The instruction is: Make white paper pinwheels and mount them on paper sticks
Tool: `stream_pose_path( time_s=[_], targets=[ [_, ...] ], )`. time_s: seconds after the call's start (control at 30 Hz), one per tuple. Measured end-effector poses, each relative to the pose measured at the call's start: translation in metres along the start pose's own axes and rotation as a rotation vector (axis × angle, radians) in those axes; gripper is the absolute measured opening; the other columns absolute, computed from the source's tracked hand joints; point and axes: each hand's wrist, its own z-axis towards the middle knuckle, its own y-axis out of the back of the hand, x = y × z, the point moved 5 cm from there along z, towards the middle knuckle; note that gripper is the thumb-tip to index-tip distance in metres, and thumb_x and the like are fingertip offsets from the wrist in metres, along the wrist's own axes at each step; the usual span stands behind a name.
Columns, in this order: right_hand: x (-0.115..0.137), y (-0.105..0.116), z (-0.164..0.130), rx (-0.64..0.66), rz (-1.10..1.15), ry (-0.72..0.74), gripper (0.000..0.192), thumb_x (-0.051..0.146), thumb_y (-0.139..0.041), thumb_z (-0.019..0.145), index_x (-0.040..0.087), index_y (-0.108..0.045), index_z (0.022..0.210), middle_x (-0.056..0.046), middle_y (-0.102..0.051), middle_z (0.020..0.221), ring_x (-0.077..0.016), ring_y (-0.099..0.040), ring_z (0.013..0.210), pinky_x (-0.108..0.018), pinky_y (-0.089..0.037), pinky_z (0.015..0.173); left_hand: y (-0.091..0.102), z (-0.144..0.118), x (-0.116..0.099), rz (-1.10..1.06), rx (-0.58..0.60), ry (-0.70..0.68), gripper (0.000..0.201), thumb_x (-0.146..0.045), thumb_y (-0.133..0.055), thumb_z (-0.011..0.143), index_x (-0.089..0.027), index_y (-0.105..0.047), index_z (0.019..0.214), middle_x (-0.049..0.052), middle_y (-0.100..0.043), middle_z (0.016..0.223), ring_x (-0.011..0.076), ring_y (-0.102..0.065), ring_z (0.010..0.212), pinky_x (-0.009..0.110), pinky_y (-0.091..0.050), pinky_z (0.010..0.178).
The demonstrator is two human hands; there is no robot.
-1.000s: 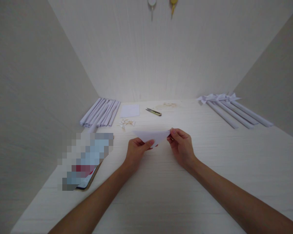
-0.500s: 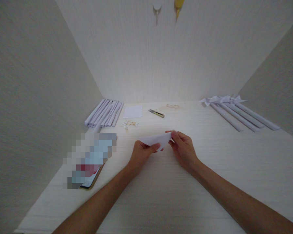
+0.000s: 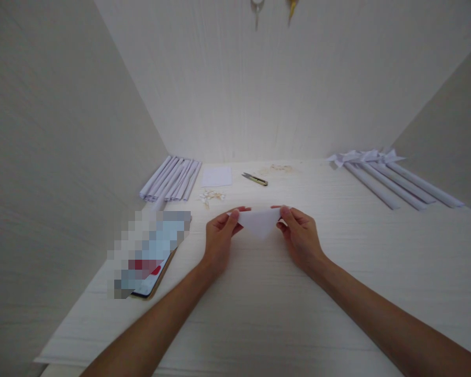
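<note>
Your left hand [image 3: 220,240] and right hand [image 3: 301,238] pinch paper triangle [image 3: 259,223]; paper tubes [image 3: 175,178] near surface's [image 3: 267,314] far-left corner, pale wall [image 3: 235,94] behind.

Plain white held paper [image 3: 260,222], white paper rolls [image 3: 171,179], yellowish-handled snips [image 3: 256,179], faintly streaked white table [image 3: 259,314]

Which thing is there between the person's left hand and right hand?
In the head view, a white paper triangle, point downward, spans between the left hand and the right hand, each pinching one upper corner.

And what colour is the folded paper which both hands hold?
The folded paper is plain white; the head view shows it best.
</note>
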Motion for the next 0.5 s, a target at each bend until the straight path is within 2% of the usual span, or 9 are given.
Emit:
stream_pose_path(
  time_s=[0.23, 0.5],
  targets=[
    [0.000, -0.006, -0.001, 0.048, 0.089, -0.020, 0.016, 0.036, -0.060, 0.066, 0.021, -0.067, 0.065, 0.000, -0.059, 0.066, -0.0092, -0.048, 0.061, -0.023, -0.037, 0.057, 0.000, 0.000, 0.000, -0.049, 0.009, -0.007, 0.023, -0.033, -0.060, 0.066, -0.013, -0.067, 0.072, 0.008, -0.067, 0.082, 0.0142, -0.060, 0.075, 0.030, -0.045, 0.075],
    [-0.003, -0.013, -0.003, 0.131, 0.188, -0.121, 0.022, 0.038, -0.057, 0.069, 0.018, -0.068, 0.069, -0.003, -0.062, 0.071, -0.0126, -0.053, 0.068, -0.026, -0.040, 0.065, -0.002, -0.001, 0.000, -0.084, 0.024, 0.013, 0.022, -0.033, -0.060, 0.066, -0.013, -0.067, 0.070, 0.008, -0.068, 0.082, 0.0152, -0.061, 0.076, 0.031, -0.044, 0.077]
  ],
)
